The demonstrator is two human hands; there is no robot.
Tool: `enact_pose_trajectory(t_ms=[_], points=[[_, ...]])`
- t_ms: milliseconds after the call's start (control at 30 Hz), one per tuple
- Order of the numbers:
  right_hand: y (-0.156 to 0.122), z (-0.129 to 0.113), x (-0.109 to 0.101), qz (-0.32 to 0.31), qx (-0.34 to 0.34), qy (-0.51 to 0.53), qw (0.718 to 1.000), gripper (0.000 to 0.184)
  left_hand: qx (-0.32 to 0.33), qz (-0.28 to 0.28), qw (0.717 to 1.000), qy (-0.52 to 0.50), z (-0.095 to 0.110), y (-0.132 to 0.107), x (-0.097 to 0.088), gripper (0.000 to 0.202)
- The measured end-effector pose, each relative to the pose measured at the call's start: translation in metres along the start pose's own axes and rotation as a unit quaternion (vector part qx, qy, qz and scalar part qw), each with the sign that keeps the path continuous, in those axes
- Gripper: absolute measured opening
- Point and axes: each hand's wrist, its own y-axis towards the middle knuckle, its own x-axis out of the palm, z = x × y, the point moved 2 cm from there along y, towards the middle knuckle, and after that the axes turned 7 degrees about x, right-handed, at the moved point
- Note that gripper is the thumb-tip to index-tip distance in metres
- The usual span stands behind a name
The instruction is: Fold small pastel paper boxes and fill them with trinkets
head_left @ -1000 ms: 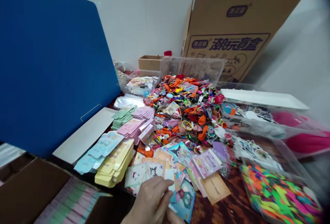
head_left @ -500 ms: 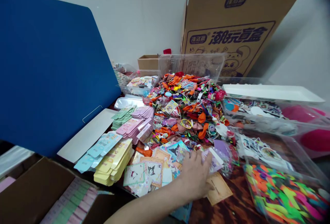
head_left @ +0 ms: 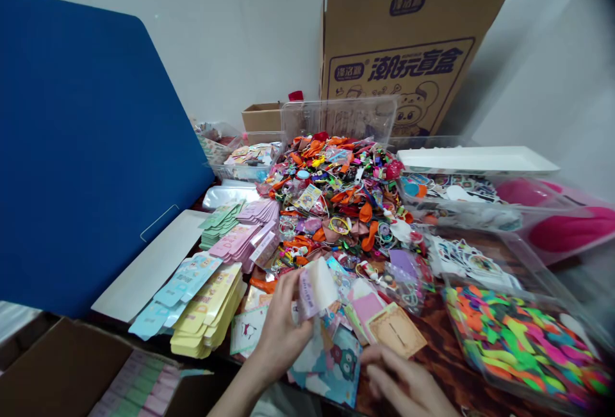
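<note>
Purple-and-white paper box (head_left: 317, 289) is being pinched in the left hand (head_left: 279, 327), above scattered cards (head_left: 248, 330) at the near centre. On the near right, the right hand (head_left: 402, 375) is hanging loosely parted beside a blue cartoon card (head_left: 344, 360). Heaped trinkets (head_left: 339, 196) are lying beyond; yellow packets (head_left: 204, 318) are lying left.

The large cardboard box (head_left: 398, 42) reads "潮玩盲盒" in purple
</note>
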Motion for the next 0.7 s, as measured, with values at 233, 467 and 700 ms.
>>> enact_pose_trajectory(t_ms=[233,467,700], points=[[0.042,0.022,-0.037,0.233,0.0,-0.319,0.919,0.037,-0.066,-0.001,0.995,-0.079,-0.005,-0.034,-0.02,0.065],[0.049,0.039,-0.049,0.181,0.061,-0.529,0.827,0.061,-0.088,-0.038,0.991,-0.097,-0.004,-0.037,-0.026,0.061],[0.057,0.049,-0.071,0.225,0.003,-0.556,0.801,0.04,-0.082,-0.032,0.995,-0.046,-0.014,-0.038,-0.029,0.068]])
